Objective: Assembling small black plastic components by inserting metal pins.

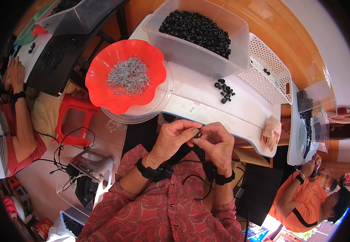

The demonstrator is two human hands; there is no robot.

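Above my lap, just off the table's near edge, my two hands meet fingertip to fingertip. Between them is a small black ring-shaped part [198,134], partly covered by the fingers. My left hand [171,139] pinches it from one side with thumb and forefinger. My right hand [216,144] closes on its other side. Nearby on the white table [223,113] lies a loose cluster of small black parts [225,91]. A red scalloped bowl [94,80] at the left holds many tiny clear and silvery pieces.
A translucent bin [195,64] full of black parts stands at the table's back, beside a white perforated basket [259,80]. A crumpled beige cloth [271,133] lies at the right corner. Co-workers sit at left and right. A red stool [76,117] and cables are on the left.
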